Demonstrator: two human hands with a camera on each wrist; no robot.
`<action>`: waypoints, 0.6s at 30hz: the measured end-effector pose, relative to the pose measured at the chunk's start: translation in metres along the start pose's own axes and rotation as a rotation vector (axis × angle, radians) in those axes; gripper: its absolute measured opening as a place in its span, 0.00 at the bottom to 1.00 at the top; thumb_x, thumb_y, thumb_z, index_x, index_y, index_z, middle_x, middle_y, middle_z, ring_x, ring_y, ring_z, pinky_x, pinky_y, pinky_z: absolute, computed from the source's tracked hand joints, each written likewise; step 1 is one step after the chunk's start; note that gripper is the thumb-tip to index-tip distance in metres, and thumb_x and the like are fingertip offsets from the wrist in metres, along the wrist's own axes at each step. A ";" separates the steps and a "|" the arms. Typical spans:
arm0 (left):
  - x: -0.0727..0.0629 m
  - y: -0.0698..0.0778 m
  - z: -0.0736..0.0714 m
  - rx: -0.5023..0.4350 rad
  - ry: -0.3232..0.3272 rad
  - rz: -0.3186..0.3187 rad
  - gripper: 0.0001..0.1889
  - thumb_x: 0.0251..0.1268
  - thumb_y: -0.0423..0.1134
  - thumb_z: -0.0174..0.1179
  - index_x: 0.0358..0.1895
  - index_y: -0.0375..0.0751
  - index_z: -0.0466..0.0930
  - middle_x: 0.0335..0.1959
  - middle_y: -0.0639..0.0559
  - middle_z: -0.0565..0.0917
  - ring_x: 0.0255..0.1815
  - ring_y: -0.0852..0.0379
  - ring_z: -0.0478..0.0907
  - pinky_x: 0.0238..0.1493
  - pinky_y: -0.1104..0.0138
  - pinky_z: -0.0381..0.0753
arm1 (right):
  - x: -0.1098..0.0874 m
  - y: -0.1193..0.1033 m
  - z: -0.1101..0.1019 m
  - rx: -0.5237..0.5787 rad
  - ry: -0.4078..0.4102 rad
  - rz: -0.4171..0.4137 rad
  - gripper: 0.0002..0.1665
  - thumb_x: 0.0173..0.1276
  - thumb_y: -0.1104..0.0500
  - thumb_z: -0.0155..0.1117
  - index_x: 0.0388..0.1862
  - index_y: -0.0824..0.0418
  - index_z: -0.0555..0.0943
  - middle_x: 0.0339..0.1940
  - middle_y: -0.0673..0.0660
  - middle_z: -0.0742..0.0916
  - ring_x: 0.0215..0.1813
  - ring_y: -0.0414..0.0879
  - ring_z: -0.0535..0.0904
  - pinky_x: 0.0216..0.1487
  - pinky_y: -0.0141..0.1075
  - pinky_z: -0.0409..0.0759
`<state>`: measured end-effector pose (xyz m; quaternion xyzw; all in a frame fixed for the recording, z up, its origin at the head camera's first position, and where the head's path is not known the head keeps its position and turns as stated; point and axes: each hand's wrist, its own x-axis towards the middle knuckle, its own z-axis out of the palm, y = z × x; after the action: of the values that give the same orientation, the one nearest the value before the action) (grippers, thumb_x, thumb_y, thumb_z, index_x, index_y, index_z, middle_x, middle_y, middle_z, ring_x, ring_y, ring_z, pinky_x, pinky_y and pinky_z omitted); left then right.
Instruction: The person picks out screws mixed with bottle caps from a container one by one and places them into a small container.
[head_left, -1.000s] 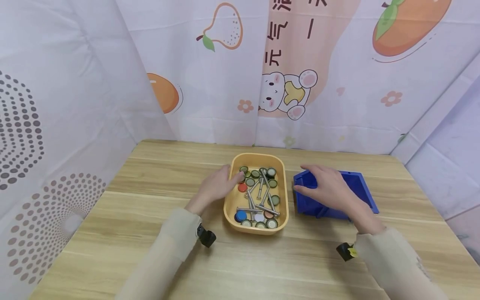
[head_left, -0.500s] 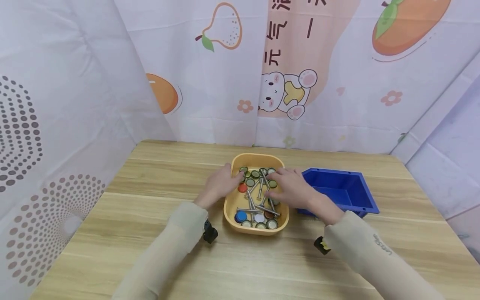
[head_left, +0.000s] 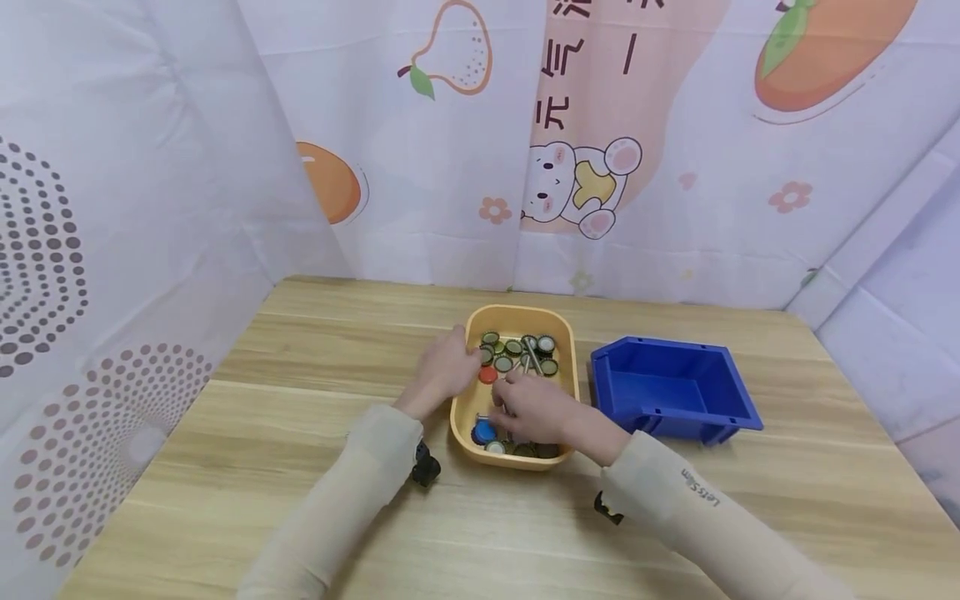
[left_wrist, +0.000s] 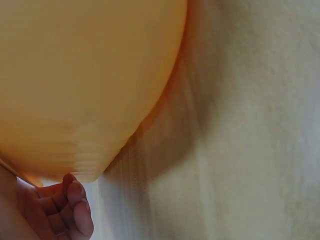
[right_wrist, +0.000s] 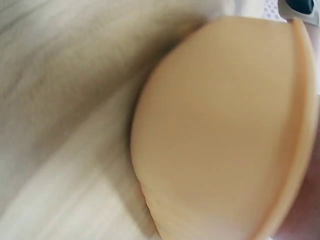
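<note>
Wooden table (head_left: 315,358). Left hand (head_left: 444,368) grips tray (head_left: 517,462) rim; right hand (head_left: 538,408): hold hidden. Bolts (head_left: 533,357) likely stiff, slippery: pinch mid-shank.

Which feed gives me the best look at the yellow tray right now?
The head view: it shows the yellow tray from above, with caps and bolts inside, though the right hand covers part. Left wrist shows mostly outer wall; right wrist, outer wall and some rim.
</note>
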<state>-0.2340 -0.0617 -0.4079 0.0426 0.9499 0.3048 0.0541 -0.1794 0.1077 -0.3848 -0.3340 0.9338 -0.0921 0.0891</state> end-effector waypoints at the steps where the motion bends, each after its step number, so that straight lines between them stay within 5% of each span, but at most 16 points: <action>1: 0.000 0.001 0.001 0.005 0.000 0.001 0.22 0.72 0.47 0.50 0.60 0.35 0.69 0.31 0.45 0.78 0.26 0.53 0.77 0.22 0.65 0.74 | 0.000 -0.001 0.002 -0.001 -0.016 0.007 0.12 0.71 0.48 0.62 0.37 0.56 0.79 0.33 0.50 0.81 0.32 0.42 0.76 0.33 0.37 0.77; 10: 0.002 0.003 0.002 0.058 -0.033 -0.027 0.29 0.73 0.46 0.45 0.72 0.33 0.61 0.51 0.40 0.81 0.36 0.51 0.78 0.27 0.66 0.73 | -0.003 -0.007 0.015 -0.099 -0.026 0.006 0.07 0.74 0.52 0.58 0.38 0.54 0.76 0.33 0.50 0.80 0.29 0.44 0.79 0.23 0.36 0.75; 18: -0.001 0.002 0.001 -0.029 -0.046 -0.063 0.20 0.73 0.45 0.44 0.56 0.37 0.76 0.29 0.46 0.80 0.22 0.54 0.77 0.19 0.66 0.74 | -0.006 -0.007 0.018 -0.100 -0.001 -0.003 0.09 0.76 0.51 0.55 0.38 0.54 0.73 0.31 0.50 0.79 0.27 0.44 0.77 0.22 0.36 0.73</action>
<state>-0.2332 -0.0594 -0.4070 0.0187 0.9448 0.3157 0.0862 -0.1667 0.1042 -0.3996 -0.3395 0.9367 -0.0452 0.0728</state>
